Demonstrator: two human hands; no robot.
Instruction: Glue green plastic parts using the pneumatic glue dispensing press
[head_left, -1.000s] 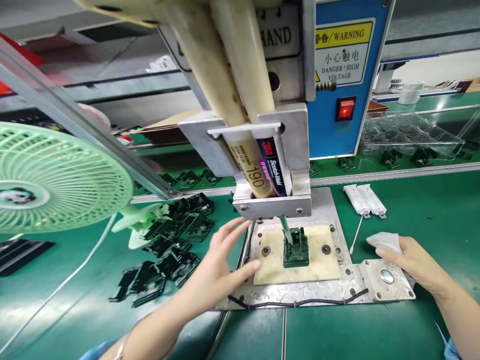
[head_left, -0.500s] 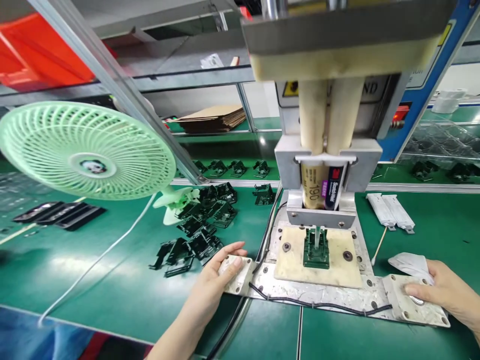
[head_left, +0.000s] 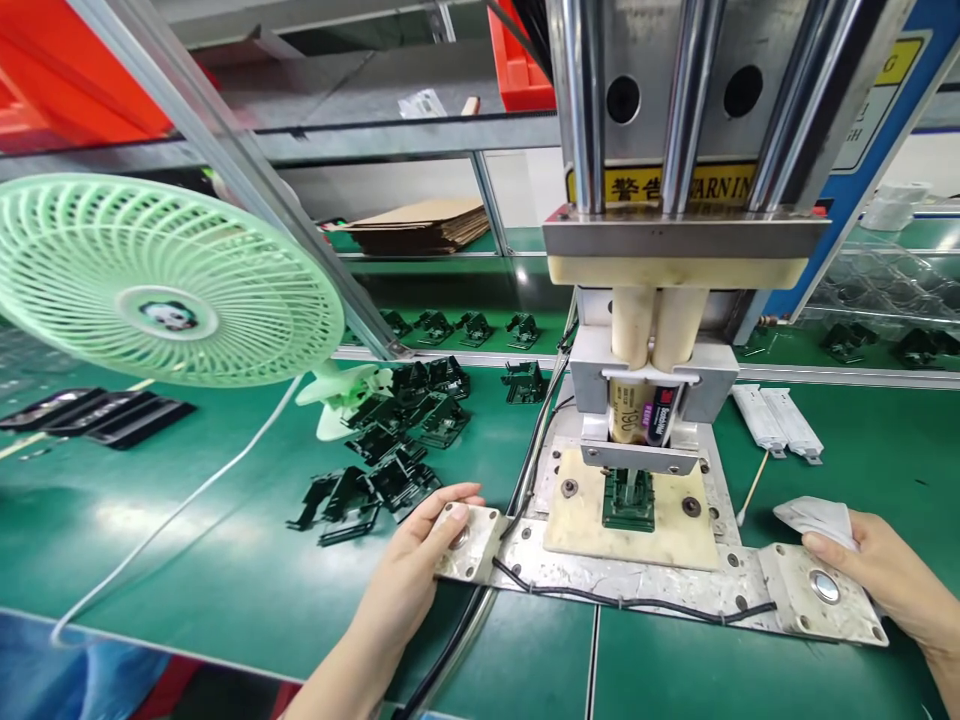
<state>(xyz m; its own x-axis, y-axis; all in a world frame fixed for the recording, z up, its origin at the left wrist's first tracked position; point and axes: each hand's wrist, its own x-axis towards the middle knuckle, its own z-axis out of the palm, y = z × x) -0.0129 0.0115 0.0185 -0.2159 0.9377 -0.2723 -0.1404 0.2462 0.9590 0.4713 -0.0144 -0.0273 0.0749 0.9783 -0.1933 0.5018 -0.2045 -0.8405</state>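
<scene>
My left hand [head_left: 416,550] rests against the left button box [head_left: 471,548], its thumb over the box top and its fingers stretched along the far side. A folded white wipe [head_left: 817,518] is in my right hand [head_left: 881,560], whose thumb lies off the metal button [head_left: 824,587] on the right button box [head_left: 796,607]. Between the boxes, a press [head_left: 679,245] bears down on a two-part adhesive cartridge [head_left: 641,412] in a metal holder. Under its nozzle, a dark green plastic part [head_left: 628,505] sits on a cream plate [head_left: 570,525].
Several dark plastic parts [head_left: 405,480] lie left of the press, beside a green fan [head_left: 169,285] with a white cord [head_left: 176,510]. Two white packets [head_left: 791,420] and a cotton swab [head_left: 752,487] lie on the right. Cables [head_left: 525,475] run past the press's left side.
The press plate appears lower and farther back, with its rods and warning label now visible above it. My right thumb has come off the button, uncovering it. My left hand stays at its box.
</scene>
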